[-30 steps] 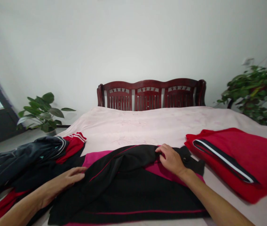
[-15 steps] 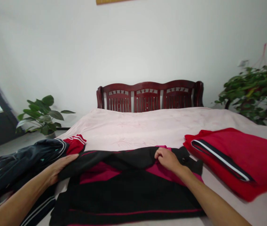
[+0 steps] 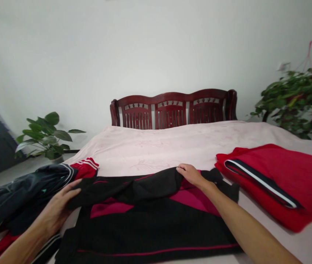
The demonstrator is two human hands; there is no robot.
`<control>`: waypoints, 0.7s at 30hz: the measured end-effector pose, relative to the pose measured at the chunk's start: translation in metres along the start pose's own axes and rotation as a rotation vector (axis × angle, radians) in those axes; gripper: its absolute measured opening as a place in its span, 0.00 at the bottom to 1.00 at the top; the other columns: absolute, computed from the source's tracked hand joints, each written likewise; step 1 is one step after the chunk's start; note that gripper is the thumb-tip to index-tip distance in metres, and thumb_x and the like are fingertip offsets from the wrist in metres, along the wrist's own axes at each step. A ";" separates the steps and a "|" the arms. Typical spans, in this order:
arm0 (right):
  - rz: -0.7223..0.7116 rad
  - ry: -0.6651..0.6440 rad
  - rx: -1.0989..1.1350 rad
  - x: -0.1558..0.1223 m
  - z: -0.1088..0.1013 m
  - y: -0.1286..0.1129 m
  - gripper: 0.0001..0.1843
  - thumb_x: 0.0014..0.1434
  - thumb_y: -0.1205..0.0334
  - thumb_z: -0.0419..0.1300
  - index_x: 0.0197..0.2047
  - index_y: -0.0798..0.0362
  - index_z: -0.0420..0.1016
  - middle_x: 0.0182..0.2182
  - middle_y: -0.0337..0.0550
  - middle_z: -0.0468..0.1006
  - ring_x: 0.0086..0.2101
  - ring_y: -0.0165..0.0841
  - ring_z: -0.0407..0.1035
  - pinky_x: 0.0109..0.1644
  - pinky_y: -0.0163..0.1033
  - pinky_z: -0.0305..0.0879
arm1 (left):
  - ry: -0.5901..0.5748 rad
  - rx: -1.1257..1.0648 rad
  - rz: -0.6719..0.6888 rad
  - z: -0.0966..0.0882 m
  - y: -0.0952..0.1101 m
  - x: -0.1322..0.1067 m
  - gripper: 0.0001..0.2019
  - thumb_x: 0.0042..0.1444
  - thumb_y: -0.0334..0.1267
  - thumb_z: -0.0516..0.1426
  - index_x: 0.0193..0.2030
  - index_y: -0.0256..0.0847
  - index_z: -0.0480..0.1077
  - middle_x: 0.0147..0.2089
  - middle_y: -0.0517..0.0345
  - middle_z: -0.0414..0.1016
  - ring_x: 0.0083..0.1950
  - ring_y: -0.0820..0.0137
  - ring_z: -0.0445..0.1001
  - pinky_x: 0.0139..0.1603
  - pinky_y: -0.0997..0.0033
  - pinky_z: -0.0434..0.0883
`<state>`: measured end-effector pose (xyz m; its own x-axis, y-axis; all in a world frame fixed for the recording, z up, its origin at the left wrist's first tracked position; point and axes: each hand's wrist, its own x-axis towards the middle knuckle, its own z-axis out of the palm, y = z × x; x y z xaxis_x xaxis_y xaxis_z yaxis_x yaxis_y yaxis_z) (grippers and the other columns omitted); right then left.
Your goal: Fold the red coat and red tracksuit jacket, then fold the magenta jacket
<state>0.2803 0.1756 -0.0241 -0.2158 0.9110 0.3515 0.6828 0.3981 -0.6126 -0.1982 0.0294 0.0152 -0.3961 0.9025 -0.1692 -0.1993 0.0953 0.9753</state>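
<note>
A black jacket with magenta panels and thin magenta piping (image 3: 150, 227) lies spread across the front of the bed, a black sleeve folded over its upper part. At the garment's left end, my left hand (image 3: 58, 207) grips the folded sleeve, some fingertips hidden by cloth. My right hand (image 3: 191, 176) is closed on the sleeve's upper edge, thumb and fingers pinching the black fabric right of centre. Magenta cloth shows beneath that hand.
Folded red clothes with a navy-and-white trim (image 3: 277, 179) lie to the right. A loose pile of dark navy and red clothes (image 3: 29, 194) lies at left. The pink bedsheet (image 3: 156, 146) reaches a dark wooden headboard (image 3: 172, 108). Leafy plants (image 3: 47, 135) flank the bed.
My right hand has moved slightly left and up, drawing the sleeve cloth with it. My left hand has drawn back a little to the left. The view has shifted slightly.
</note>
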 end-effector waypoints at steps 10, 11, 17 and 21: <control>0.098 0.100 0.317 -0.009 -0.012 0.005 0.19 0.55 0.45 0.50 0.24 0.50 0.66 0.21 0.36 0.66 0.28 0.32 0.61 0.33 0.37 0.58 | 0.203 0.077 0.337 0.017 0.066 0.002 0.17 0.58 0.32 0.57 0.54 0.45 0.71 0.30 0.69 0.77 0.26 0.77 0.72 0.28 0.82 0.71; 0.107 0.103 0.334 -0.010 -0.011 0.004 0.18 0.55 0.46 0.51 0.23 0.50 0.65 0.21 0.36 0.66 0.28 0.32 0.61 0.33 0.37 0.58 | 0.215 0.172 0.357 0.018 0.066 0.003 0.15 0.58 0.35 0.59 0.53 0.43 0.72 0.31 0.68 0.77 0.28 0.76 0.72 0.29 0.81 0.70; 0.132 0.136 0.356 -0.017 -0.018 0.004 0.16 0.53 0.49 0.51 0.21 0.50 0.64 0.21 0.35 0.64 0.28 0.32 0.59 0.34 0.37 0.55 | 0.008 0.619 0.081 0.003 0.051 0.020 0.21 0.51 0.53 0.63 0.41 0.37 0.77 0.31 0.62 0.80 0.35 0.67 0.77 0.34 0.76 0.71; 0.116 0.011 0.316 -0.032 -0.022 0.009 0.15 0.50 0.53 0.54 0.17 0.50 0.61 0.17 0.33 0.60 0.24 0.30 0.56 0.30 0.36 0.52 | -0.020 0.593 0.004 -0.019 0.024 0.028 0.19 0.38 0.46 0.71 0.36 0.39 0.77 0.28 0.60 0.80 0.30 0.66 0.77 0.31 0.74 0.71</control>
<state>0.3087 0.1479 -0.0249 -0.1405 0.9517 0.2730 0.4519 0.3070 -0.8376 -0.2306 0.0489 0.0309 -0.3774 0.9106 -0.1682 0.3391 0.3049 0.8900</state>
